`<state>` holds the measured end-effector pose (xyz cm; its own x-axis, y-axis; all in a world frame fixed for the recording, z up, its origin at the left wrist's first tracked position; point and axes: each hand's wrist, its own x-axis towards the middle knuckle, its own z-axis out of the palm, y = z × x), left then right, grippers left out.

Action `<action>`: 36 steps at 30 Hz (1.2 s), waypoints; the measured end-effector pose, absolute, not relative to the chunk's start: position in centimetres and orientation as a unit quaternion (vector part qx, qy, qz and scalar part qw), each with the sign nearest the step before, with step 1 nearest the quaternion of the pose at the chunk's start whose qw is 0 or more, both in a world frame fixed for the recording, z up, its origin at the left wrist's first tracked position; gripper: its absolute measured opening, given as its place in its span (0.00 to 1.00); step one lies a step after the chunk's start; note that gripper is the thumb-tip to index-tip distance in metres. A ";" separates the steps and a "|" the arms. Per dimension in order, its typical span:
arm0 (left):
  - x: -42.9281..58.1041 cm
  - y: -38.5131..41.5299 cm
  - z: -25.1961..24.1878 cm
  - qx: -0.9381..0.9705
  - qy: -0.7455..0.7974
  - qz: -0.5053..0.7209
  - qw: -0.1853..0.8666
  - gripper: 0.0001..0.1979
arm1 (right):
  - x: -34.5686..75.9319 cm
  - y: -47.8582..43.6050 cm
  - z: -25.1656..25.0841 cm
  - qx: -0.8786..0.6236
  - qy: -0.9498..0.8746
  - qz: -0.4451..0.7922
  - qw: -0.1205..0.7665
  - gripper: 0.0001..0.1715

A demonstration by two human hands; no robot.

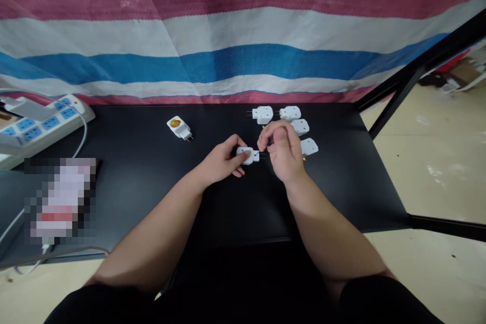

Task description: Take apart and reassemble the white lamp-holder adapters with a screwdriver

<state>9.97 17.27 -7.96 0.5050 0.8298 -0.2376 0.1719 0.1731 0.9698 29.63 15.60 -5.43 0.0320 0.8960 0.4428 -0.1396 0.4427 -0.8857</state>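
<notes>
My left hand (224,162) is closed on a white two-pin plug-in lamp body (245,156), holding it against the black table with the thumb on top. Its pins point right. Just right of it, my right hand (283,149) is curled, fingertips pinched around a thin dark tool (270,140) mostly hidden by the fingers. The tool's end seems to come near the pin end of the lamp body; contact is hard to make out. Beyond the right hand lie several similar white plug bodies (265,114), some partly covered by it.
A white plug-in lamp (179,127) with a yellow dome lies at the back, left of centre. A power strip (45,129) and a blurred-out phone (63,200) with a cable are at the left. Striped sheeting (243,61) hangs behind the black table (132,197). Dark frame bars (402,86) stand right.
</notes>
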 end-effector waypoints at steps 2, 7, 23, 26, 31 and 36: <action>9.9 17.3 -8.0 0.599 0.410 0.264 0.635 0.14 | 30.0 15.3 -5.2 -0.364 -0.633 0.306 0.611 0.18; 9.8 17.3 -8.4 0.644 0.377 0.265 0.611 0.17 | 30.4 14.5 -4.3 -0.456 -0.648 0.184 0.582 0.07; 9.7 17.5 -8.7 0.667 0.364 0.264 0.594 0.16 | 30.0 14.5 -7.0 -0.358 -0.653 0.273 0.609 0.09; 9.8 17.5 -8.7 0.664 0.364 0.267 0.596 0.16 | 29.0 14.3 -6.5 -0.321 -0.618 0.362 0.620 0.11; 9.8 17.5 -8.7 0.667 0.358 0.264 0.597 0.16 | 28.4 14.5 -5.4 -0.314 -0.598 0.369 0.638 0.16; 9.8 17.6 -8.7 0.675 0.341 0.270 0.596 0.14 | 28.3 13.7 -4.6 -0.288 -0.647 0.410 0.575 0.23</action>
<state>9.79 17.56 -8.66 0.6221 0.7819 -0.0415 0.1388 -0.0580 0.9886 28.32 13.75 -4.65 -0.1738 0.8437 0.5080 -0.0978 0.4985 -0.8614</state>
